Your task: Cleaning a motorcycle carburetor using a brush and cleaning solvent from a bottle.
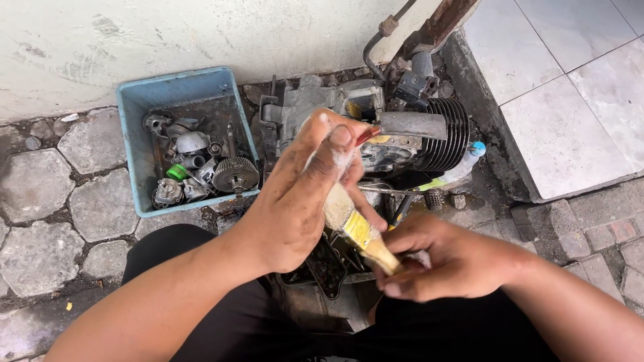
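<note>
Right hand, near right: closed on wooden handle of paintbrush. Brush axis slanted up-left from that grip, bristles toward far left. Left hand, just beyond: fingers wrapped about bristle end, perhaps pinching a small red part. Farther: engine block; far left, blue tray of metal parts.

Outdoor repair spot: engine, parts tray

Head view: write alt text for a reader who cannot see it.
Two grimy hands hold a paintbrush over a dismantled small engine on paving stones: the right hand grips its handle, the left hand closes around its bristle end. To the left, a blue plastic tray holds gears and metal parts.
</note>
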